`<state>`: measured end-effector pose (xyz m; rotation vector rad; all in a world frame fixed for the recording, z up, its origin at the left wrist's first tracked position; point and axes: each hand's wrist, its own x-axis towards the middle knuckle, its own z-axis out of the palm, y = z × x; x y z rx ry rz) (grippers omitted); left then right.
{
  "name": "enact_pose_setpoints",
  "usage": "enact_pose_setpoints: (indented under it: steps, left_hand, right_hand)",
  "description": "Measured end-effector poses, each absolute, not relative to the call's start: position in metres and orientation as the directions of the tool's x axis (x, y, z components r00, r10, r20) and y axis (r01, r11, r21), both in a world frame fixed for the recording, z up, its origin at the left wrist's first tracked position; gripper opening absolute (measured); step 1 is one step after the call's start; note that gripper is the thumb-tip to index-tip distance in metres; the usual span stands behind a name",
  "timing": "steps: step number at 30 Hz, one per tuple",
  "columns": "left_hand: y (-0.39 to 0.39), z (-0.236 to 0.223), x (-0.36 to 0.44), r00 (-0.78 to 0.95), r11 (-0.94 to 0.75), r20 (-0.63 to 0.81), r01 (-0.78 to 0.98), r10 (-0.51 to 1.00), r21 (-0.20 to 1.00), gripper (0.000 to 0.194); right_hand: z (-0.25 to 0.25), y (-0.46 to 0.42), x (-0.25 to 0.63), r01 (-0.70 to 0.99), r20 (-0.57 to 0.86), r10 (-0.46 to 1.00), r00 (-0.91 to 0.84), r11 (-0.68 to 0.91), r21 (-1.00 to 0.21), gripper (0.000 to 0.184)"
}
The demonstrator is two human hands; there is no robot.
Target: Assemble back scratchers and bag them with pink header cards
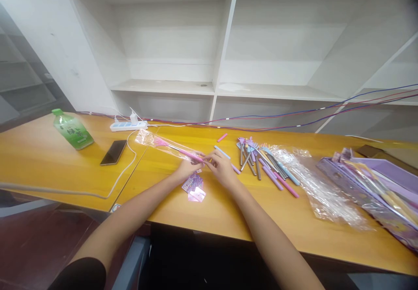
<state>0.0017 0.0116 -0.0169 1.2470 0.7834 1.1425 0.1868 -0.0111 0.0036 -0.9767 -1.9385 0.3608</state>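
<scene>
A pink back scratcher [173,148] with a claw-shaped head lies inside a clear plastic sleeve [146,137], its handle end toward me. My left hand [187,169] is closed on the handle end from below. My right hand [221,166] pinches at the same end with thumb and fingers, by the sleeve's mouth. Just under my hands lie several purple printed cards [192,183] and a shiny pink piece [197,194]. To the right of my right hand is a pile of back scratchers [251,155] with metal rods and pastel heads, among loose coloured handle tubes [270,174].
Clear plastic sleeves [320,190] are heaped at right beside a purple bag [369,194] of packed pieces. At left are a green bottle [73,129], a phone [113,152], a power strip [128,126] and a white cable [122,181]. White shelves [170,42] stand behind.
</scene>
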Motion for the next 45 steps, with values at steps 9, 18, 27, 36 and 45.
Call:
enact_pose_setpoints:
  steps: [9,18,27,36,45]
  left_hand:
    - [0.008,-0.010,0.004,0.376,-0.084,0.154,-0.197,0.914,0.977,0.033]
    - [0.010,-0.014,0.000,0.429,0.075,0.052,-0.275,0.902,0.959,0.038]
    - [0.012,-0.010,0.004,0.325,0.132,-0.006,-0.366,0.946,0.921,0.045]
    - [0.012,-0.002,0.000,0.242,0.144,-0.041,-0.427,0.969,0.893,0.040]
    - [0.010,0.005,-0.002,0.226,0.021,0.072,-0.387,0.972,0.922,0.047]
  right_hand:
    - [0.001,-0.013,0.185,0.505,0.566,0.763,-0.312,0.638,-0.581,0.025]
    - [0.005,-0.015,0.183,0.514,0.585,0.746,-0.318,0.654,-0.554,0.020]
    - [0.007,-0.020,0.180,0.538,0.631,0.697,-0.341,0.695,-0.477,0.015]
    - [0.008,-0.018,0.180,0.512,0.627,0.723,-0.292,0.671,-0.536,0.011]
    - [0.007,-0.017,0.183,0.508,0.623,0.707,-0.336,0.693,-0.512,0.022]
